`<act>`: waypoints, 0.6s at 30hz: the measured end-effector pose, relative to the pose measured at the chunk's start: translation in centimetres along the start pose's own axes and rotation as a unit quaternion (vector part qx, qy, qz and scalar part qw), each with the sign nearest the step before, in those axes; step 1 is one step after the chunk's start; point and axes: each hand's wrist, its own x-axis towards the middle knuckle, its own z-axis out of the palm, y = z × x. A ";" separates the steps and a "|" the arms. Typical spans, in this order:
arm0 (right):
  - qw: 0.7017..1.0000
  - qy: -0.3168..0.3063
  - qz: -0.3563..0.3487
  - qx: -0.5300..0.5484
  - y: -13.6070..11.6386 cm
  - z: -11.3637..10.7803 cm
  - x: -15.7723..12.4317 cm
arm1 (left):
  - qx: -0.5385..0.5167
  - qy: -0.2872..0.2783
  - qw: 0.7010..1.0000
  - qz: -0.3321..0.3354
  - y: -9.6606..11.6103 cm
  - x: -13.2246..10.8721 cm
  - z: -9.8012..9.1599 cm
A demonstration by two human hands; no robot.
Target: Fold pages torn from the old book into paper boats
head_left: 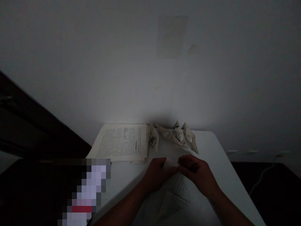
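A partly folded sheet of printed paper (pixel 176 190) lies low over the near part of the white table, between my hands. My left hand (pixel 157 174) is closed on the paper's upper part from the left, its thumb reaching toward the middle. From the right, my right hand (pixel 198 174) pinches the same upper part, fingers curled and thumb tip close to the left thumb. Dim light blurs the exact folds. Beyond my hands stand several folded paper boats (pixel 153 138), made of printed pages, along the table's back.
A stack of printed sheets (pixel 119 142) lies at the table's back left. The white table (pixel 209 141) stands against a pale wall (pixel 131 78). A pixelated, blurred object (pixel 89 188) is beside the left edge. At right, a white cable (pixel 261 179) hangs near wall sockets.
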 end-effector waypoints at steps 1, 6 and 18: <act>0.998 -0.001 0.018 0.054 0.1 0.0 0.0 | -0.050 -0.009 0.999 -0.009 -0.2 0.0 -0.1; 0.952 -0.038 0.113 0.284 0.4 0.2 0.0 | -0.224 -0.013 0.973 -0.057 -1.0 -0.2 -0.2; 0.952 -0.135 0.142 0.234 0.5 0.7 -0.6 | -0.174 0.021 0.983 -0.045 -0.6 -0.4 -0.4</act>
